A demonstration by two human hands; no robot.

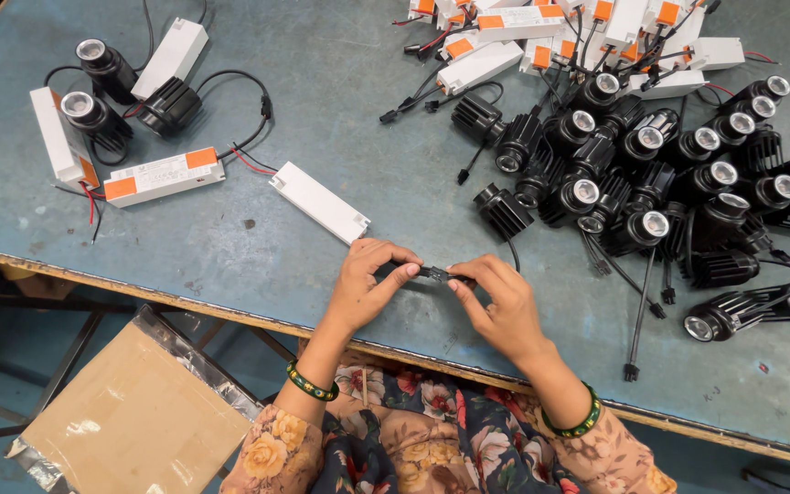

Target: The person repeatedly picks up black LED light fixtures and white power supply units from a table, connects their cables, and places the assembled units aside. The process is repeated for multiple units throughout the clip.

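Note:
My left hand (365,282) and my right hand (497,302) meet near the table's front edge, both pinching a small black cable connector (433,273) between their fingertips. A thin black wire runs from it up to a black finned spotlight (503,210) lying just beyond my right hand. A white rectangular driver box (319,202) lies on the table just beyond my left hand. Which half of the connector belongs to which lead is hidden by my fingers.
A heap of several black spotlights (669,174) fills the right side, with white and orange driver boxes (541,37) behind it. At far left lie wired spotlights (107,69) and drivers (162,176). The blue-grey table (322,82) edge runs diagonally; a cardboard sheet (134,416) lies below.

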